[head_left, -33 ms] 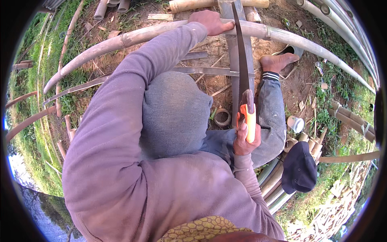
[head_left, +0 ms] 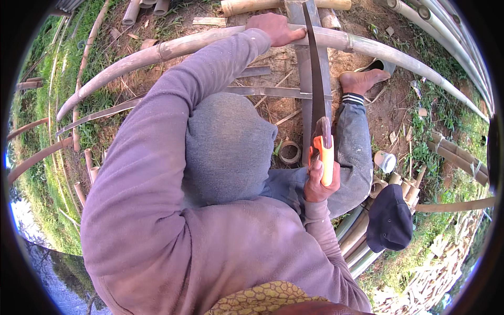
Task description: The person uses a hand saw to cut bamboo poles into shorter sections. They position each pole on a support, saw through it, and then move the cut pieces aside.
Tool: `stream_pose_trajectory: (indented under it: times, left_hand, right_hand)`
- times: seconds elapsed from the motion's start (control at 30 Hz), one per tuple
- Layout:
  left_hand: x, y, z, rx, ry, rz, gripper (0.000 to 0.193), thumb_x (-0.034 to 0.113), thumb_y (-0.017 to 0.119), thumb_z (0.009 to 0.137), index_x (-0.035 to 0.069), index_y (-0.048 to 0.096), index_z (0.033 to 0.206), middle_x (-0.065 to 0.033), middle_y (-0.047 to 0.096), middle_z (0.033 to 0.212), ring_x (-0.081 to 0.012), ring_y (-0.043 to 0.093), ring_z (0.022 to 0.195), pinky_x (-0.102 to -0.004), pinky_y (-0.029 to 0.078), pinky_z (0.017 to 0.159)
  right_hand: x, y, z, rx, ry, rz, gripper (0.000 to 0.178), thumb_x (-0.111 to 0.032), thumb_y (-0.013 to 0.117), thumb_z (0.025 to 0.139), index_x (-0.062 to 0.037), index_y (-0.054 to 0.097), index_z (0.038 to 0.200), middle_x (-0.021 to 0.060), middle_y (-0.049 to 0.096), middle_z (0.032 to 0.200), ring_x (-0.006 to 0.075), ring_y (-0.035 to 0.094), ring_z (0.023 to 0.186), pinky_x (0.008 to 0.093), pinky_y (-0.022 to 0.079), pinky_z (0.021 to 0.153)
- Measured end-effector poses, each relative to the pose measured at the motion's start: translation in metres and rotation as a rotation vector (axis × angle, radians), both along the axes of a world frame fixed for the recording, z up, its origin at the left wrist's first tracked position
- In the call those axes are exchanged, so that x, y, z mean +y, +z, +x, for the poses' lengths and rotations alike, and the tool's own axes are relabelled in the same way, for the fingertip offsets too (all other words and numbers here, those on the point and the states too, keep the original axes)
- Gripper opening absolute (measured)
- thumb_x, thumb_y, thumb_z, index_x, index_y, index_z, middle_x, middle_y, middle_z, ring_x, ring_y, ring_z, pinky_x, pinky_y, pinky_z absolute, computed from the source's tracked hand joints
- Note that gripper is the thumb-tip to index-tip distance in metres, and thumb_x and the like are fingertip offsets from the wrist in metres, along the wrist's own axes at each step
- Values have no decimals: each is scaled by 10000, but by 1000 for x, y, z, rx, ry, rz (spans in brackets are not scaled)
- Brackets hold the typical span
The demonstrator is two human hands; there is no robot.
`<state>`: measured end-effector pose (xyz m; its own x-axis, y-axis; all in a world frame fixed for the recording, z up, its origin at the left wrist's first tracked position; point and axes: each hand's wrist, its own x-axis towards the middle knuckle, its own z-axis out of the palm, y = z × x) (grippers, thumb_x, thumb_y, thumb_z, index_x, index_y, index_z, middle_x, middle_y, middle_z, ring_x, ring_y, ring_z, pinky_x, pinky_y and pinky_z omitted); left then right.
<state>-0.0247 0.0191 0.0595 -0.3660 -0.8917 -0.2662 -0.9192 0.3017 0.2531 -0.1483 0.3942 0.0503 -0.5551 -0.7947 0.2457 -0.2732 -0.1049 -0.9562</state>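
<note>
A long bamboo pole [head_left: 367, 46] lies crosswise in front of me, over a narrow grey plank [head_left: 307, 68]. My left hand [head_left: 274, 30] is closed around the pole, its thumb close beside the saw blade. In my right hand [head_left: 320, 184] is the orange and yellow handle of a hand saw [head_left: 318, 89]. The dark, toothed blade points away from me and crosses the pole just right of my left thumb. How deep the teeth sit in the bamboo cannot be made out.
Near my bare foot [head_left: 362, 79] lies a sandal [head_left: 382, 64]. A short bamboo ring [head_left: 290, 152] sits on the soil. To my right are a white cup [head_left: 385, 161], a dark cap [head_left: 389, 218] and stacked bamboo poles [head_left: 357, 239]. A thin strip [head_left: 262, 92] crosses under the saw.
</note>
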Motion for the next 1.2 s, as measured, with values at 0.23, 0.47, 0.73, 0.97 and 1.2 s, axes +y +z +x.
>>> stream_pose_trajectory:
  times: [0.23,0.47,0.73,0.97,1.2]
  left_hand:
    - [-18,-10,16,204,-90,-127,845,775,525,948,74,650,1404,-199,731,1290,-360,700,1215,-480,527,1058]
    - [21,-9,116,-74,-351,-422,997,553,793,876,134,315,1644,-169,465,1591,-377,495,1452,-547,345,1238]
    - [9,7,118,-221,-191,-201,828,490,828,861,154,431,1506,-170,617,1367,-378,632,1290,-507,526,1052]
    - [5,-12,114,-192,-107,-299,620,402,825,887,201,518,1386,-120,680,1247,-331,708,1172,-479,562,985]
    - [11,-13,116,-173,-132,-295,644,332,853,860,198,493,1376,-110,681,1224,-319,719,1146,-466,572,955]
  right_hand:
    - [-118,-9,-1,151,1,-30,194,-185,728,1046,-36,646,952,-28,613,703,35,551,581,226,439,518]
    - [-119,-2,-10,170,2,-29,151,-144,721,1046,-24,653,984,-22,631,717,27,568,598,211,451,527]
    - [-136,24,-5,-49,-11,29,188,-144,766,1014,3,652,988,19,669,821,70,585,715,256,499,648]
    - [-140,29,-2,117,24,20,175,-160,726,1050,-34,637,966,-12,631,723,38,555,569,222,451,508]
    - [-91,30,11,15,-20,112,180,-171,703,1064,-32,624,981,-8,604,685,53,552,555,232,457,506]
